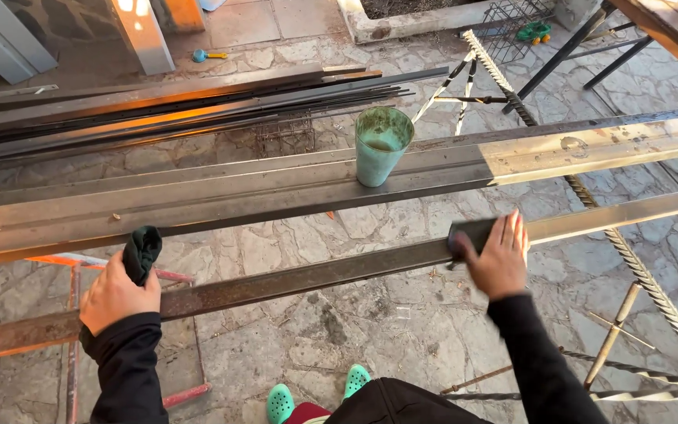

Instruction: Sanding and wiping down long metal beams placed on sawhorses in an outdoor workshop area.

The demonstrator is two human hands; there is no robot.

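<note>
Head view: a dark pad (471,232) is pressed on the near steel bar (315,275) by the spread right hand (500,259); a dark cloth (141,251) is clutched by the left hand (118,297). Wiping seems underway; steady strokes along the bar are called for.

The right hand (500,257) blurs and covers most of a dark flat pad (471,232). The left hand (118,297) hides the lower end of a dark green cloth (141,251). Both long rusty steel bars (300,276) run off-frame, and the green plastic cup's (381,146) contents are too murky to tell.
</note>
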